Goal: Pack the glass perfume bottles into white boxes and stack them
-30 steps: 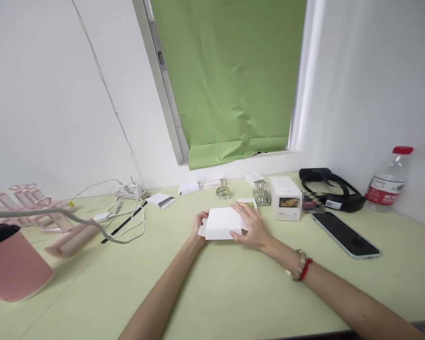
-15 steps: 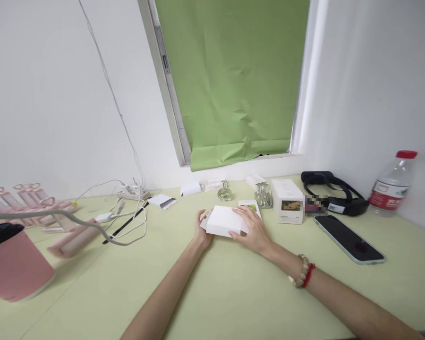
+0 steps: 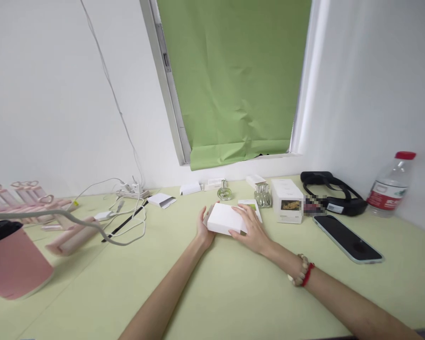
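Observation:
Between my two hands is a small white carton [image 3: 225, 217], tilted slightly above the table. My left hand [image 3: 204, 230] grips its left end, with the fingers partly hidden behind it. My right hand [image 3: 252, 231] holds the right end, fingers over the top face and thumb against the front edge. A little of an end flap shows near each hand. Just behind my right hand lies a white and green carton or card [image 3: 257, 211], partly covered. Beyond the hands, a small round glass bottle [image 3: 224, 191] stands on the table, and several clear bottles [image 3: 262, 195] are grouped to its right.
A white box with a picture [image 3: 286, 202], a black headset [image 3: 336, 193], a phone [image 3: 347, 239] and a water bottle [image 3: 389, 189] stand or lie right. Open white cartons [image 3: 162, 200] lie behind. Left are cables [image 3: 127, 222], a pink cup [image 3: 16, 262] and several pink items [image 3: 28, 205].
The flap at the carton's left end, which stuck out before, now shows less, with my left hand closer against that end. My right hand has hardly moved.

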Action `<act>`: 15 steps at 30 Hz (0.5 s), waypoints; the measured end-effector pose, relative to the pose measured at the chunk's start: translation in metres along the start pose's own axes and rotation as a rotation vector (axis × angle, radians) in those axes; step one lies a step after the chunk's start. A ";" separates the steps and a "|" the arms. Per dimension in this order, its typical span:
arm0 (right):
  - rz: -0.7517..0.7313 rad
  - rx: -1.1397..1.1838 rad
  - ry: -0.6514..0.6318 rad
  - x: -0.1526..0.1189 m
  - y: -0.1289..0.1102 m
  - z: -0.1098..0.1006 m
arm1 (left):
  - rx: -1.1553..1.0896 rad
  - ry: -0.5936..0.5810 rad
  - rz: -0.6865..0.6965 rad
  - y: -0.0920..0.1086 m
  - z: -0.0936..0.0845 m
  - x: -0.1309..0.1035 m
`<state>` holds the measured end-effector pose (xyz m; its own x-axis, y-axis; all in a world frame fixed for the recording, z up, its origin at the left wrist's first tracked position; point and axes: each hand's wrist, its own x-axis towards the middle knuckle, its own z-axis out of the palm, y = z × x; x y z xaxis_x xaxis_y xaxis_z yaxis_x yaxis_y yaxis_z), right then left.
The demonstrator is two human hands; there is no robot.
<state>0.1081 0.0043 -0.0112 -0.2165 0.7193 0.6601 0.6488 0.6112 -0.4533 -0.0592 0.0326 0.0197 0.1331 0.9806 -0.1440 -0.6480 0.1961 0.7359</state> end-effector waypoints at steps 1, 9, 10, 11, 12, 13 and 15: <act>0.005 0.002 -0.001 0.000 0.000 0.000 | -0.006 -0.005 -0.006 0.000 0.001 -0.001; 0.073 0.068 0.139 0.000 0.000 0.004 | 0.001 -0.192 -0.022 -0.014 0.022 -0.021; 0.074 0.065 0.120 -0.001 -0.001 0.004 | 0.039 -0.196 -0.023 -0.018 0.025 -0.024; 0.068 0.055 0.095 -0.001 -0.002 0.004 | 0.064 -0.197 -0.030 -0.021 0.029 -0.027; 0.057 0.041 0.069 -0.002 -0.003 0.004 | 0.075 -0.194 -0.038 -0.025 0.031 -0.029; 0.042 0.024 0.046 -0.003 -0.005 0.003 | 0.078 -0.196 -0.050 -0.028 0.033 -0.032; 0.006 -0.013 0.017 -0.005 -0.008 0.003 | 0.093 -0.209 -0.091 -0.032 0.035 -0.035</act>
<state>0.1023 -0.0033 -0.0127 -0.1998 0.7171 0.6677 0.6592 0.6025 -0.4499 -0.0166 -0.0082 0.0246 0.3461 0.9348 -0.0796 -0.5561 0.2728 0.7851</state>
